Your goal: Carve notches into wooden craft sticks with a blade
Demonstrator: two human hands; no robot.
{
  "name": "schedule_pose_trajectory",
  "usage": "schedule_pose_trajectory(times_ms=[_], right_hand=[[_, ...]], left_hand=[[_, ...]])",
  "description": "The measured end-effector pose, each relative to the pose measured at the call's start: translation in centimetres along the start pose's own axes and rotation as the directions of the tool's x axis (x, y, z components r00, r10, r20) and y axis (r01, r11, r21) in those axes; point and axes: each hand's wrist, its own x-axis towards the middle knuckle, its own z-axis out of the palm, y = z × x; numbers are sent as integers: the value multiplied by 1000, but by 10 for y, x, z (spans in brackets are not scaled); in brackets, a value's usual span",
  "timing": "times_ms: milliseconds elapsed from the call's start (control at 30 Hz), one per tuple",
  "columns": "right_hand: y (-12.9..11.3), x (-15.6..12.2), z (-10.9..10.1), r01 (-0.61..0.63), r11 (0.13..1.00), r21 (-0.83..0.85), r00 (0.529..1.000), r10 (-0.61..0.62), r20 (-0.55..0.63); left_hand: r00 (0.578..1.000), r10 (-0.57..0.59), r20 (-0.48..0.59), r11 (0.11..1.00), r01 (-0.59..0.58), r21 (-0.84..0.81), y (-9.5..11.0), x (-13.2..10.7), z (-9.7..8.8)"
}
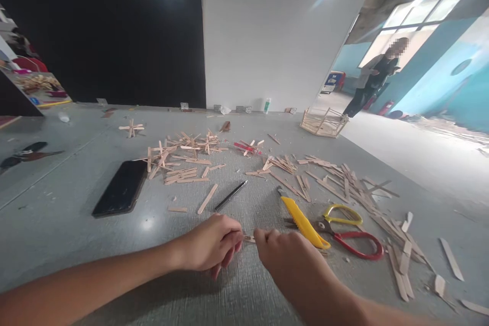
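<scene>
My left hand (212, 244) and my right hand (288, 260) meet near the front of the grey table (76, 234). Both pinch the ends of a small wooden stick piece (249, 239) that shows between the fingertips. Just right of my right hand lie a yellow utility knife (303, 221) and scissors (351, 237) with one yellow and one red handle. A black pen (231, 195) and a loose craft stick (207, 198) lie just beyond my hands.
A black phone (121, 188) lies at the left. Piles of craft sticks (183, 160) spread across the middle and craft sticks (359, 188) on the right. A stick-built frame (324, 122) stands at the far edge. A person (376, 79) stands in the background on the right.
</scene>
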Motion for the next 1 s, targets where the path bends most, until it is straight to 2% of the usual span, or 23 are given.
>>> schedule_pose_trajectory(times_ms=[67, 133, 200, 300, 433, 500, 600, 633, 667, 700, 733, 800, 867, 933, 1000], right_hand=[[1, -9, 1, -59, 994, -96, 998, 59, -8], [2, -17, 2, -115, 988, -104, 991, 107, -82], [4, -23, 0, -127, 992, -25, 972, 119, -202], [10, -27, -5, -68, 987, 144, 931, 115, -346], [16, -30, -14, 0, 921, 390, 903, 167, -395], [18, -32, -17, 33, 887, 461, 885, 189, -426], [17, -35, -19, 76, 874, 479, 842, 200, -500], [17, -37, -19, 80, 872, 484, 830, 211, -517], [16, -38, -19, 79, 865, 495, 821, 226, -525], [16, -39, -19, 75, 853, 516, 816, 244, -524], [15, -40, -20, 74, 835, 545, 814, 265, -517], [16, -41, -25, 79, 770, 633, 831, 300, -469], [18, -40, -33, 77, 684, 725, 873, 305, -381], [21, -39, -43, 63, 627, 777, 903, 296, -312], [26, -38, -53, 61, 632, 773, 906, 290, -308]], left_hand=[[1000, 23, -20, 999, -22, 25, 1, -1, 2], [995, 60, -73, 996, -55, 70, 4, -3, 6], [979, 125, -161, 983, -101, 151, 7, -7, 11], [931, 242, -275, 942, -157, 296, 11, -14, 17], [868, 373, -329, 876, -212, 432, 14, -25, 19], [785, 526, -327, 777, -287, 561, 15, -30, 18], [585, 774, -243, 514, -355, 781, 18, -37, 17], [540, 814, -214, 450, -353, 821, 19, -39, 17], [516, 834, -195, 410, -344, 845, 20, -41, 18], [519, 833, -193, 404, -332, 852, 22, -43, 19], [544, 812, -212, 432, -315, 845, 23, -44, 19], [634, 715, -294, 555, -259, 791, 27, -44, 20], [727, 578, -369, 692, -197, 694, 31, -42, 18], [794, 442, -417, 806, -148, 573, 36, -40, 14], [847, 306, -435, 899, -107, 424, 41, -39, 10]])
